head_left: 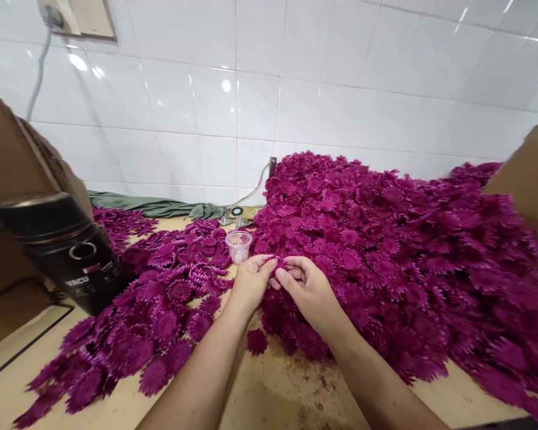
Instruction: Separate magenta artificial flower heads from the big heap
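Note:
My left hand (250, 280) and my right hand (305, 288) meet at the table's middle, fingers pinched together on one magenta fabric flower (280, 270) held between them. To the right rises a big heap of the same magenta flowers (394, 251), its edge touching my right hand. A flatter spread of flowers (156, 310) lies to the left, some stacked in curved rows. A small clear plastic cup (238, 245) stands just beyond my left hand. One loose flower (257, 341) lies under my wrists.
A black canister with a lid (67, 251) stands at the left by a brown cardboard box (13, 167). Another cardboard flap (529, 179) is at the right. Green cloth (161, 207) and a cable lie along the white tiled wall. Tan tabletop (269, 394) shows in front.

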Available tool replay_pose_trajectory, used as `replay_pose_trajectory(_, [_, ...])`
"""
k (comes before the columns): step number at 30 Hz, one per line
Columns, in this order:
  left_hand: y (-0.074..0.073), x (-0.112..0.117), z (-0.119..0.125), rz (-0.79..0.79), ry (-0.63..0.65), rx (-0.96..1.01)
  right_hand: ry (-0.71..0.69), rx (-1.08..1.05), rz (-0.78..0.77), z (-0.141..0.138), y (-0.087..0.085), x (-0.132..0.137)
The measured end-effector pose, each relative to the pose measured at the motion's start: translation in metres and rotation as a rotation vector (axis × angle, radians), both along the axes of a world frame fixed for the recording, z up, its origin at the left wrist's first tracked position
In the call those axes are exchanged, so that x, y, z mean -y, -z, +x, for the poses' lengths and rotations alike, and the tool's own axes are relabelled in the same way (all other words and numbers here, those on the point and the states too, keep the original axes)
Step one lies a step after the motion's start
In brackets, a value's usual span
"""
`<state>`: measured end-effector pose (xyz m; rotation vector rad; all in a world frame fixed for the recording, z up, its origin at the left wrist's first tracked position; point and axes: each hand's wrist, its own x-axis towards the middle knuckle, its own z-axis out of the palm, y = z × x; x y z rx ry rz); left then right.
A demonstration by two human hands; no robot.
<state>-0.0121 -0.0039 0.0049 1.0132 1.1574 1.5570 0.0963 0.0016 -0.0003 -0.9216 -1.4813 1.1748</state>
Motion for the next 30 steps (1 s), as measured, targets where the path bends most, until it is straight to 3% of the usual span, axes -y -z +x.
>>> replay_pose_trajectory(6, [0.004,0.000,0.005,0.010,-0.024,-0.046,-0.007,0.012,-0.017,0.001,0.008,-0.013])
replay_pose_trajectory(13, [0.009,-0.001,0.005,0.026,-0.032,-0.020,-0.169,0.086,0.042,0.002,-0.004,-0.007])
replay_pose_trajectory(19, [0.003,0.008,0.008,0.141,0.156,0.047,0.073,-0.036,0.077,0.006,-0.007,-0.010])
replay_pose_trajectory(24, [-0.002,0.012,0.008,0.196,0.149,-0.103,0.180,-0.144,0.050,0.011,-0.019,-0.020])
replay_pose_trajectory(28, [-0.003,0.014,0.007,0.167,0.129,-0.051,0.446,-0.288,0.012,0.039,-0.036,-0.044])
replay_pose_trajectory(30, [-0.002,0.013,0.006,0.154,0.105,0.023,0.465,-0.267,0.075,0.054,-0.042,-0.053])
